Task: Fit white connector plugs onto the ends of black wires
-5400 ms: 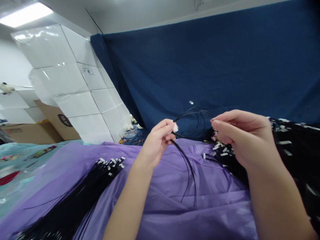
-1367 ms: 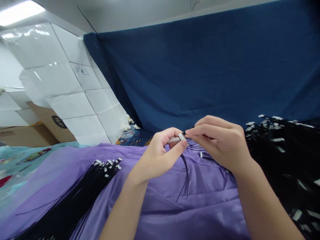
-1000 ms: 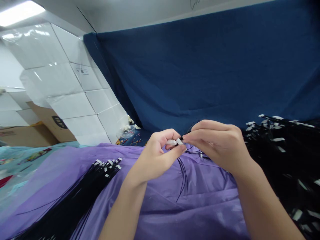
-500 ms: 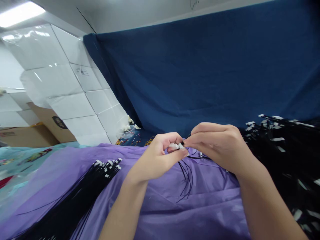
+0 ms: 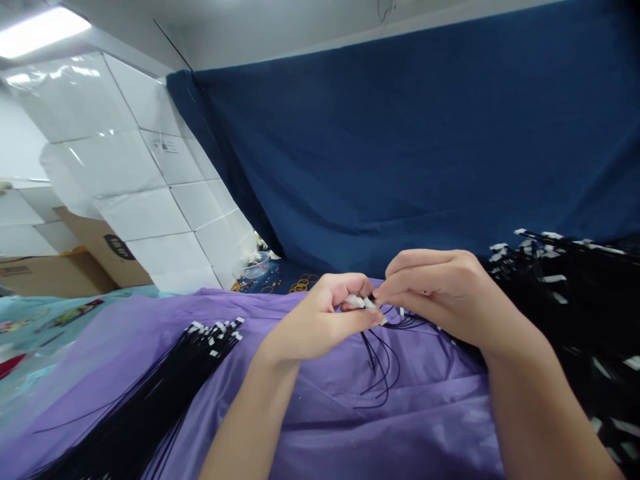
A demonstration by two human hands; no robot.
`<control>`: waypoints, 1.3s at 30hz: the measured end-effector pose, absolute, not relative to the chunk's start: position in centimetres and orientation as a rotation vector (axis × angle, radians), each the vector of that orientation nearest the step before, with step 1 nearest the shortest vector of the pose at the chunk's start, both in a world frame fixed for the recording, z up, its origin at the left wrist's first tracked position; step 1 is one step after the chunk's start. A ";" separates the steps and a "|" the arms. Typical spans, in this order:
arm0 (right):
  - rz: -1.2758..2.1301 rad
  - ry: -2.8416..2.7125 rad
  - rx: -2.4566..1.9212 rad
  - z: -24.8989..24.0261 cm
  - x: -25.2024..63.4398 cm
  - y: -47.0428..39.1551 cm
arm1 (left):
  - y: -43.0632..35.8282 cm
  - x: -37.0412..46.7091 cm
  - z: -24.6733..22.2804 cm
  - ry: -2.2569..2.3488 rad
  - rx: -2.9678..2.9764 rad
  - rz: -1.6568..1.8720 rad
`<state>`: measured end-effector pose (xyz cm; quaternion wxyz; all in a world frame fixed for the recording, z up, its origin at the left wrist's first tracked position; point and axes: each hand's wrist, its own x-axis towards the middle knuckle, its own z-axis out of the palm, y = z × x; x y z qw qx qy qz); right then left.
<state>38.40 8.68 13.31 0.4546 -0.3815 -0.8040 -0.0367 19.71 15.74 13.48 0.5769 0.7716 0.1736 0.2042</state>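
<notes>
My left hand (image 5: 325, 320) is closed on a few black cords with white tips (image 5: 361, 303), pinched between thumb and fingers. The loose ends of these black cords (image 5: 384, 373) hang in curves over the purple cloth (image 5: 350, 420). Against the left fingertips, my right hand (image 5: 440, 290) pinches a dark cord end close to the white tips; its fingertips partly hide it. More black cords run under the right hand toward the pile on the right.
A bundle of white-tipped black cords (image 5: 170, 380) lies on the left. A larger heap of similar cords (image 5: 565, 313) is on the right. Behind stand a blue curtain (image 5: 400, 147), white boxes (image 5: 130, 160), a clear bowl (image 5: 254, 265) and yellow rings (image 5: 303, 283).
Both hands have shifted slightly right and down, still close together. The hanging cord ends have swung a little to the right.
</notes>
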 end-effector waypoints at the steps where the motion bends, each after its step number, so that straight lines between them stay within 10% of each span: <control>1: -0.093 -1.981 -0.945 13.4 38.4 8.6 | 15.7 19.7 13.5 0.399 1.803 0.470; 22: -0.671 -1.578 -1.011 13.5 36.9 8.8 | 17.2 21.3 12.9 0.503 1.351 0.991; 39: 0.236 -1.938 -1.370 12.3 35.6 10.6 | 17.4 21.5 13.3 0.405 1.072 1.234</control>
